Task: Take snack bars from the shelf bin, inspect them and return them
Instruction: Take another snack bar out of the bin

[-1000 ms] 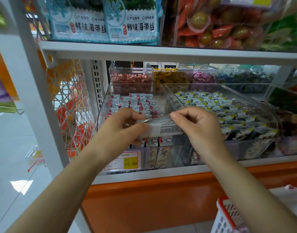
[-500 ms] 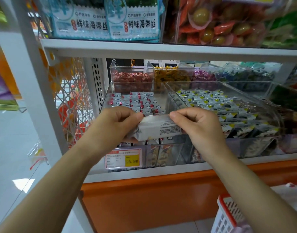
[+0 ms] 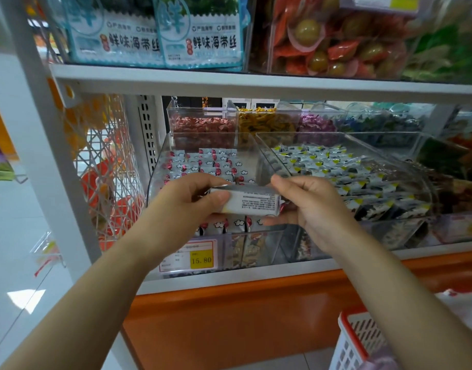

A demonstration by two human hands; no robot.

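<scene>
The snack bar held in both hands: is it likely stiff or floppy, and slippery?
The snack bar is probably stiff: it spans straight between the left hand and right hand without sagging. Its wrapper shows a sheen, so perhaps slippery. It seems light, as a pinch at each end carries it.

tiny print on the snack bar [image 3: 259, 202] is unreadable, the left hand [image 3: 186, 206] covers its left end, and the basket [image 3: 355, 343] is chopped off by the bottom edge
</scene>
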